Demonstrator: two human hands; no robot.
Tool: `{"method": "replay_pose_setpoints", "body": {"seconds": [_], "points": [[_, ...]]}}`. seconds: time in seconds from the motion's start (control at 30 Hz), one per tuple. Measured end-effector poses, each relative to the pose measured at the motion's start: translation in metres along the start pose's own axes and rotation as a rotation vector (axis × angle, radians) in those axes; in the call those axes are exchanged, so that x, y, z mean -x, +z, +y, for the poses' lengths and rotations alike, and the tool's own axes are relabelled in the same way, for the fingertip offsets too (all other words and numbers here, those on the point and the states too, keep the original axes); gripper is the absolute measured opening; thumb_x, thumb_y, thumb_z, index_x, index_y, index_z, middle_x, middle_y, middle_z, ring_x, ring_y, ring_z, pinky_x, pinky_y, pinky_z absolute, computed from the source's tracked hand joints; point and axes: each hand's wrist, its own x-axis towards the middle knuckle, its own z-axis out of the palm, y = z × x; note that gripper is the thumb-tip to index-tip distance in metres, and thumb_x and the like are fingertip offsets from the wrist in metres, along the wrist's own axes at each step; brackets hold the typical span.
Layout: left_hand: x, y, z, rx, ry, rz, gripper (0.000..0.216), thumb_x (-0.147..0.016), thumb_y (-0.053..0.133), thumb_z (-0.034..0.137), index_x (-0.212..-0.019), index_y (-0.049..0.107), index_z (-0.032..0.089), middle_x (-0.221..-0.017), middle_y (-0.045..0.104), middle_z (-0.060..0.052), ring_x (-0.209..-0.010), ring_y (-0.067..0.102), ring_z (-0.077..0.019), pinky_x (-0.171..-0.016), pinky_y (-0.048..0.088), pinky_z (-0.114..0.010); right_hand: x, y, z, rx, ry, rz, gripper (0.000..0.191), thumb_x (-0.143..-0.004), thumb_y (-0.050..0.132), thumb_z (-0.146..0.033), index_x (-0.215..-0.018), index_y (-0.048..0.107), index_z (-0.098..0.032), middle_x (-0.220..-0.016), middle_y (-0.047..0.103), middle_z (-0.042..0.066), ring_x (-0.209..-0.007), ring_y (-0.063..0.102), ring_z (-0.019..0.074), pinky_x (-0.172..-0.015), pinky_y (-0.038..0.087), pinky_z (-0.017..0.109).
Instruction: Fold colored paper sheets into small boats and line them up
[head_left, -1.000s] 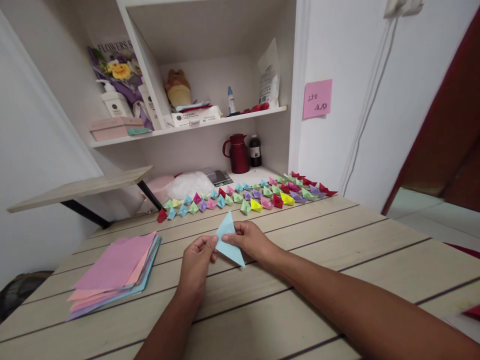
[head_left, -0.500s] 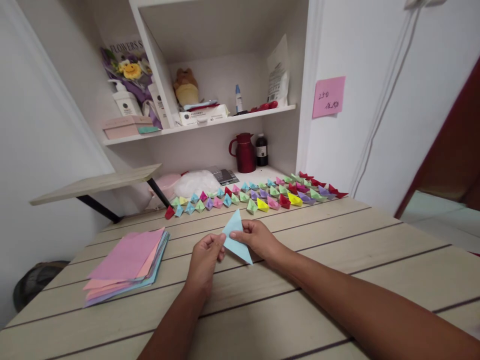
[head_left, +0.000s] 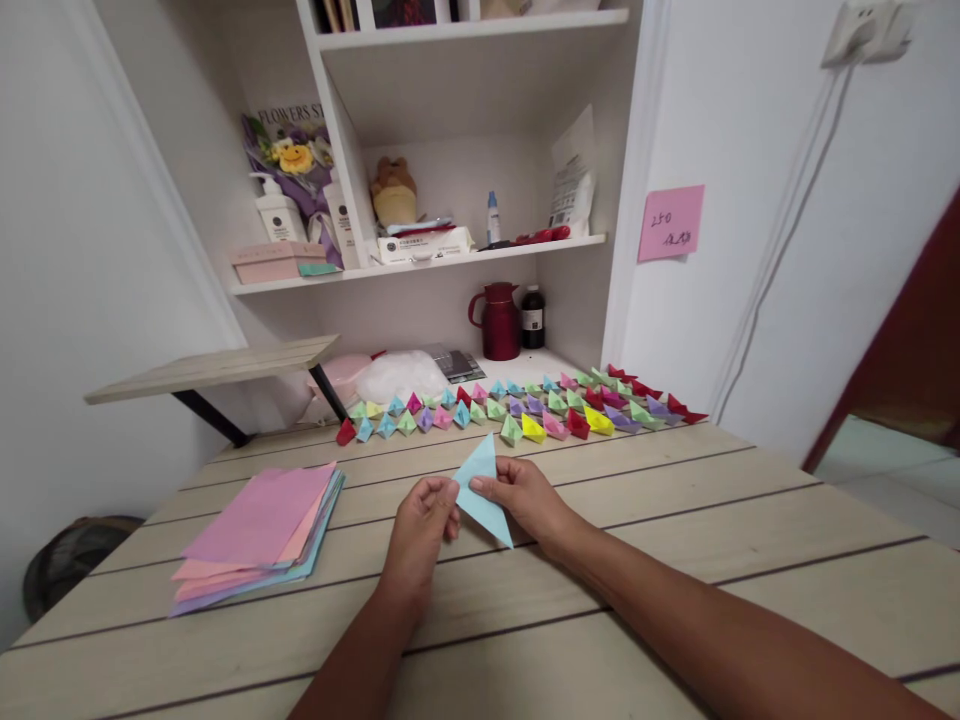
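A light blue sheet of paper [head_left: 484,505], folded into a triangle, is held above the table between both hands. My left hand [head_left: 421,525] pinches its left corner between thumb and curled fingers. On the other side, my right hand [head_left: 529,500] grips the paper with the thumb flat on its front face; the fingers behind it are partly hidden. Beyond the hands stand rows of small folded paper boats [head_left: 555,427] in red, yellow, green, blue, pink and purple. To the left lies a stack of coloured paper sheets [head_left: 259,520], pink on top.
A small raised wooden shelf [head_left: 217,368] with black legs stands at the table's back left. Behind the boats are a dark red jug [head_left: 500,322], a dark bottle [head_left: 532,318] and a white plastic bag [head_left: 401,376]. A pink note [head_left: 671,222] sticks to the wall.
The camera view has tilted slightly up and shifted left, so everything appears lower and farther right. Both hands keep their hold on the blue paper, whose shape looks much the same.
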Motion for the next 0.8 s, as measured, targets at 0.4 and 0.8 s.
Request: {"method": "replay_pose_setpoints", "body": {"seconds": [0.4,0.8], "points": [[-0.01,-0.005,-0.009,-0.022,0.015,0.036,0.029,-0.073,0.073,0.041,-0.076,0.06,0.015,-0.052,0.052,0.006,-0.048,0.044,-0.0067,-0.052,0.034,-0.019,-0.008,-0.004,0.007,-0.05,0.004,0.024,0.042,-0.055,0.083,-0.045,-0.076,0.068,-0.012,-0.068,0.068,0.004,-0.059,0.057,0.0142,-0.062,0.042,0.028],[-0.012,-0.009,-0.01,0.006,0.06,-0.004,0.032,-0.075,0.069,0.045,-0.07,0.057,0.016,-0.056,0.053,0.004,-0.049,0.044,-0.0068,-0.052,0.036,-0.02,-0.009,-0.002,0.009,-0.017,-0.011,0.016,0.04,-0.055,0.084,-0.043,-0.074,0.068,-0.011,-0.067,0.068,0.004,-0.058,0.056,0.0136,-0.059,0.041,0.027]]}}
